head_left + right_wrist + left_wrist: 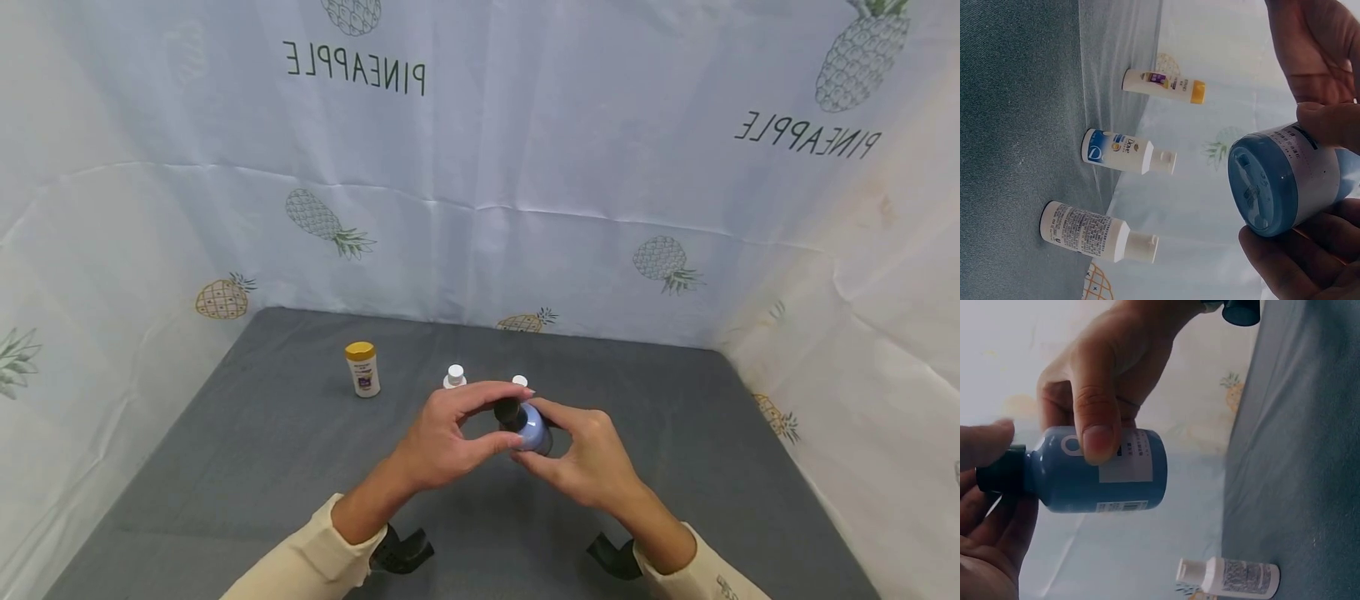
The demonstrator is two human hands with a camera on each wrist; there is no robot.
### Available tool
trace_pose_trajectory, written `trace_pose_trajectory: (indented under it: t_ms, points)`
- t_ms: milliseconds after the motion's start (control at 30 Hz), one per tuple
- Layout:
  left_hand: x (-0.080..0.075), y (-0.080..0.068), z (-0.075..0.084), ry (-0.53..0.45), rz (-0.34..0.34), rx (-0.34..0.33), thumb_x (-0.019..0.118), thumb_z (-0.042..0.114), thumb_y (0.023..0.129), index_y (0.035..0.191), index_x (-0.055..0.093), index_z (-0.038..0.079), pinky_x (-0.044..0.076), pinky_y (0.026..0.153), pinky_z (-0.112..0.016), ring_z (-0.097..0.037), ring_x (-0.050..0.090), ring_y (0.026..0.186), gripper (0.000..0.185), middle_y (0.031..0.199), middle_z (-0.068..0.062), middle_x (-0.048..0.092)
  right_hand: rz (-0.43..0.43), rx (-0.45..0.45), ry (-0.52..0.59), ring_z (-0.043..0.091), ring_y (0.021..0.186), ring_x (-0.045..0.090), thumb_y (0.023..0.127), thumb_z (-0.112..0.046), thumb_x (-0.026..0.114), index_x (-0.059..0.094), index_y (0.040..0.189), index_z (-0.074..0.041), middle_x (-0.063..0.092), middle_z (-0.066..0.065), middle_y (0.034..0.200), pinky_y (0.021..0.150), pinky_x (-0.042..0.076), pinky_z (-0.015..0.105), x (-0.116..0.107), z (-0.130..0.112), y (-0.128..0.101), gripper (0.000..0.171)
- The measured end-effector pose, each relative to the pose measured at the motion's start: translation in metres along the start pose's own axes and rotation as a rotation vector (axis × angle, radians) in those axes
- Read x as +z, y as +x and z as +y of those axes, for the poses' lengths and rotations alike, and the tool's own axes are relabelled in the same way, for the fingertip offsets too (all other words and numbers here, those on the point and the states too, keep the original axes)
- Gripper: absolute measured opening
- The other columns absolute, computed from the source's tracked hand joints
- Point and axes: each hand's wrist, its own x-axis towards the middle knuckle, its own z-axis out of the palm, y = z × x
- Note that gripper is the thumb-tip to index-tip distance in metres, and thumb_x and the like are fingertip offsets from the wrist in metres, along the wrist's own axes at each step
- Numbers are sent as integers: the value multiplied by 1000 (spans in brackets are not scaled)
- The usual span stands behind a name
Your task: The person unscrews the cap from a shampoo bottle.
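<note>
Both hands hold a small blue bottle [534, 429] with a black cap [508, 410] above the grey table. My left hand [442, 437] has its thumb and fingers around the cap, seen from the side in the left wrist view. The bottle's body is gripped by my right hand [592, 458], its thumb across the white label [1125, 465]. In the left wrist view the bottle lies across the picture with its cap [1000, 475] to the left. Its translucent base [1252, 187] faces the right wrist camera.
Beyond the hands, two white-capped bottles stand on the grey table [247, 467]: a Dove bottle [1116, 150] and a bottle with dense print [1085, 231]. A yellow-capped white bottle [363, 375] stands farther left. Pineapple-print curtains [480, 150] enclose the table's back and sides.
</note>
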Motion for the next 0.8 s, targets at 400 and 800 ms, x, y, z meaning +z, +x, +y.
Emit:
trace_pose_trajectory:
  t_ms: [400,800]
  points:
    - [0,0,0,37,23,-30,86,4,84,118,73,6,63,92,-32,-19,74,105,37,116,-11,75,4,-20,8,12,89,78,72,-17,96,76,121,-11,81,1,106,73,64,29,2,0,-1,53]
    - [-5,-1,-1,-62,-19,-11,80,-2,88,131,68,-2,59,102,-37,-29,71,119,44,129,-20,71,-5,-9,2,14,91,79,73,-17,96,75,123,-8,81,4,109,74,64,29,1,0,-1,55]
